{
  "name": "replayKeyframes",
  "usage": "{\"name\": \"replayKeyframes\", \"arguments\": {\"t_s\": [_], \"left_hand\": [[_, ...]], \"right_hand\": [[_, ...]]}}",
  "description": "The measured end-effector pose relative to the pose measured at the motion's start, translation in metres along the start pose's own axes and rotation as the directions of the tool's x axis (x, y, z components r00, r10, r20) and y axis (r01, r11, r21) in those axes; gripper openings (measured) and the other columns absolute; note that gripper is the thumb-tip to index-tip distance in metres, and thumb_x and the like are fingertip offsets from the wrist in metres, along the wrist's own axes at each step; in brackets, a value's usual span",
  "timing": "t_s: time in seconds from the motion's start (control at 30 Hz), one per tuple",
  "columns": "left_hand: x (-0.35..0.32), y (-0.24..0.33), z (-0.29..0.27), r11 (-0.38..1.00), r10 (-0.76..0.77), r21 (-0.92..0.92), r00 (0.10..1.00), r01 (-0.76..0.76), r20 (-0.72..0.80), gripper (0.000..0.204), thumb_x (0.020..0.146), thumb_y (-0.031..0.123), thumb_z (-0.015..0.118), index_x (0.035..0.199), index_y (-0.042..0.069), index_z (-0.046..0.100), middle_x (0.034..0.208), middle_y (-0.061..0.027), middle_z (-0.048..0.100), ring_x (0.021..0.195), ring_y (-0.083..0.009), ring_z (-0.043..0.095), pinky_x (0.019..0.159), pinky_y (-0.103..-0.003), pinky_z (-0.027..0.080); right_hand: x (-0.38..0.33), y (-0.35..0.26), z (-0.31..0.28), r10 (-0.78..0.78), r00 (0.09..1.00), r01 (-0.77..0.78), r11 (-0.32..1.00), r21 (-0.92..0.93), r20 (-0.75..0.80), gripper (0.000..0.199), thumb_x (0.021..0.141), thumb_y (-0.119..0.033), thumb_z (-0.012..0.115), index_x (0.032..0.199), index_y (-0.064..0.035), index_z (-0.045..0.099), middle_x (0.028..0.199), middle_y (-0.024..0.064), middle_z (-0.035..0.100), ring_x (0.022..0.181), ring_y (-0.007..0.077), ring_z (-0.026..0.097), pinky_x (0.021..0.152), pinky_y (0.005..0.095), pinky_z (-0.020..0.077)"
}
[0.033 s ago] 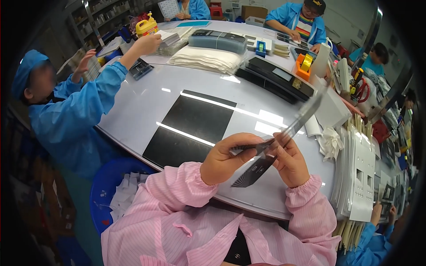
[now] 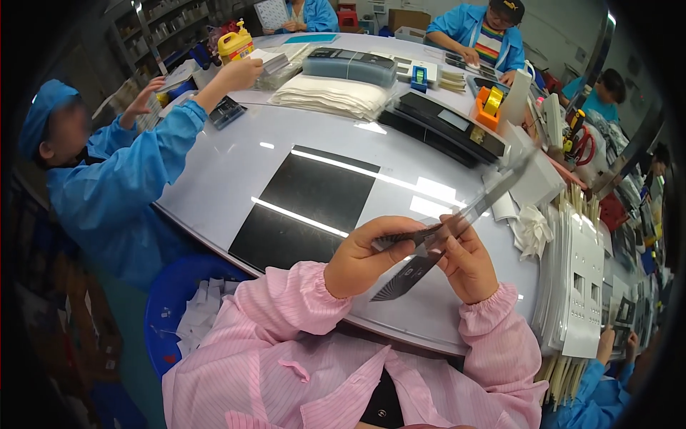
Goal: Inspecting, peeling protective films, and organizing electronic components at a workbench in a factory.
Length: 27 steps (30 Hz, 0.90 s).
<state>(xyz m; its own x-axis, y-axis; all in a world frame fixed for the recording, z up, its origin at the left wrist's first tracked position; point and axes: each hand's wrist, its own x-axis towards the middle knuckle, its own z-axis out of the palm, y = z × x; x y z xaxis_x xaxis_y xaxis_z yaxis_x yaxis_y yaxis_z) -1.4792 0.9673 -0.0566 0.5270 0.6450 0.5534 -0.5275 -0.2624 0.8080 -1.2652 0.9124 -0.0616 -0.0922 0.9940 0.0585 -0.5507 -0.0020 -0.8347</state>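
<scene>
Above the table's near edge, both hands grip a fanned stack of thin dark plastic sheets (image 2: 406, 279) with clear parts. My left hand (image 2: 363, 259) has its fingers and thumb closed round the left side of the stack. Thumb and fingertips of my right hand (image 2: 468, 264) pinch the sheets near the middle. Their upper end slants far right and is smeared by motion. Just left of and beyond my hands, a black rectangular mat (image 2: 311, 193) lies flat on the white table (image 2: 214, 171).
At the back lie a white cloth stack (image 2: 325, 96) and bundled clear-wrapped sheets (image 2: 349, 66). Black panels (image 2: 443, 129) and an orange tape dispenser (image 2: 489, 107) stand far right. Upright white panels (image 2: 575, 286) line the right. A blue bin (image 2: 161, 307) holds white scraps. Co-workers in blue sit around.
The upper end of the sheets has shifted slightly to the right. My hands have hardly moved. At the left, a co-worker's raised hand has moved a little to the right.
</scene>
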Motion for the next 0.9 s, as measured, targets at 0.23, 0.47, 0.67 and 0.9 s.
{"name": "replayKeyframes", "arguments": {"t_s": [0.23,0.47,0.67,0.9], "left_hand": [[-0.011,0.012,-0.006,0.954,-0.29,0.065,0.957,0.291,-0.034,0.05,0.103,0.008,0.049,0.15,0.003,0.033,0.146,-0.0122,0.047,0.135,-0.0201,0.044,0.112,-0.037,0.035],[-0.003,0.045,-0.028,0.653,-0.701,-0.278,0.701,0.705,0.131,0.057,0.107,0.045,0.038,0.148,0.007,0.039,0.134,-0.0081,0.057,0.124,-0.0175,0.052,0.104,-0.033,0.042],[-0.006,0.035,-0.022,0.645,-0.735,0.0,0.62,0.764,0.273,0.062,0.098,0.013,0.057,0.152,0.003,0.029,0.099,-0.0024,0.06,0.085,-0.0065,0.056,0.071,-0.023,0.047],[-0.016,0.034,-0.04,0.649,-0.7,-0.033,0.613,0.76,0.366,0.064,0.097,0.001,0.055,0.153,0.003,0.025,0.124,-0.0127,0.058,0.112,-0.0159,0.059,0.097,-0.027,0.047]], "right_hand": [[-0.033,-0.016,-0.009,-0.685,0.712,0.58,0.696,-0.423,-0.151,0.023,0.101,-0.001,0.054,0.124,-0.0047,0.058,0.121,0.0057,0.064,0.109,0.0121,0.061,0.093,0.0271,0.0479],[-0.067,-0.025,0.026,-0.621,0.695,0.506,0.067,-0.86,0.361,0.041,0.08,0.005,0.06,0.119,-0.0048,0.064,0.124,0.0157,0.061,0.122,0.0314,0.055,0.11,0.048,0.0372],[-0.081,-0.01,0.035,-0.243,0.903,0.349,-0.068,-0.934,0.355,0.059,0.064,0.016,0.048,0.112,-0.01,0.071,0.128,0.0127,0.058,0.13,0.0378,0.048,0.116,0.0559,0.0257],[-0.084,-0.002,0.049,-0.38,0.904,0.222,0.023,-0.975,0.197,0.064,0.072,0.013,0.048,0.134,-0.0018,0.054,0.146,0.0186,0.045,0.143,0.0383,0.036,0.118,0.0453,0.0268]]}}
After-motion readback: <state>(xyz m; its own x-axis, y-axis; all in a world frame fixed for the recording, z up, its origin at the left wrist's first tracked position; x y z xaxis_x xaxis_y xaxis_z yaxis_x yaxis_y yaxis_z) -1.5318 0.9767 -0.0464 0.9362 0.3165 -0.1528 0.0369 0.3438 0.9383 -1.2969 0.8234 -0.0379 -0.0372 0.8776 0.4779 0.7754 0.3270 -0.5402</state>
